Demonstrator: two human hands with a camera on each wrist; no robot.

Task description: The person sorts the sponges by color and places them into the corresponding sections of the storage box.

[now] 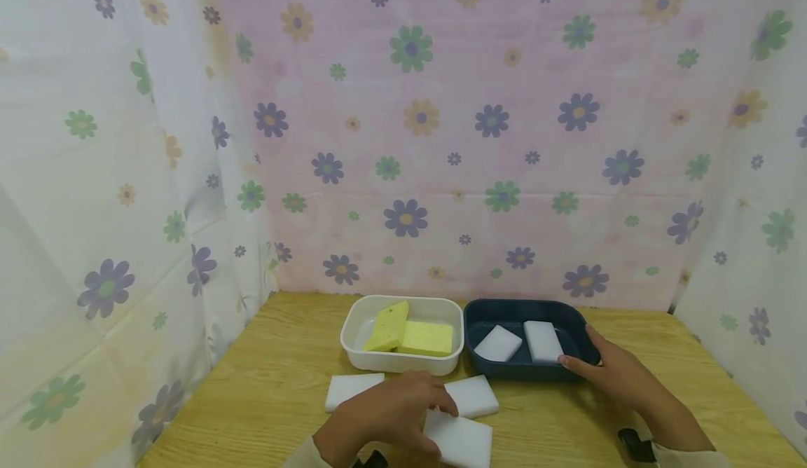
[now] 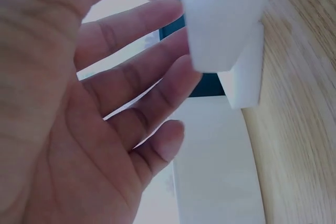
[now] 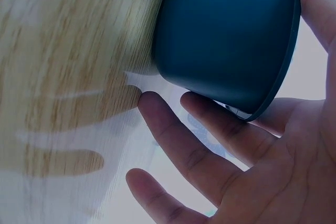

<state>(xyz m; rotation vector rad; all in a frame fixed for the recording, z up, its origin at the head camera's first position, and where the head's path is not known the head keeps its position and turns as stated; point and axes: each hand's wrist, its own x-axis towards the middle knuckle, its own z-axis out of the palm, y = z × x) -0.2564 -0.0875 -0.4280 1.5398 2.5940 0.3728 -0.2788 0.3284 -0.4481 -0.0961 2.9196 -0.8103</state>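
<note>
"Left side, what's the grip?"

"Narrow. My left hand [image 1: 394,412] pinches the nearest white sponge block [image 1: 465,443], thumb at its near-left edge, fingertips on the far one. Whether it is clear of the wooden table [image 1: 252,384], I cannot tell."

"Neighbours?"

"Two more of the kind: a left-hand white block [image 1: 353,385], partly behind my wrist and just in front of the white container [image 1: 403,363], and a right-hand white block [image 1: 476,396], lying aslant just beyond my fingers."

"And the right?"

"My right hand [image 1: 621,373] holds the dark blue container [image 1: 517,371] by its right end. Thumb on the near rim, a finger round the outside; the other fingers spread below the rim."

"Contents?"

"In the dark blue one, two white pieces, apart: a cornerwise white block [image 1: 498,344] to the left, an upright-lying oblong white block [image 1: 543,342] near my thumb. In the white one, a flat yellow sponge [image 1: 425,339] with a tilted yellow sponge [image 1: 387,326] leaning beside it. Both containers stand side by side; floral curtain [image 1: 410,139] behind."
</note>
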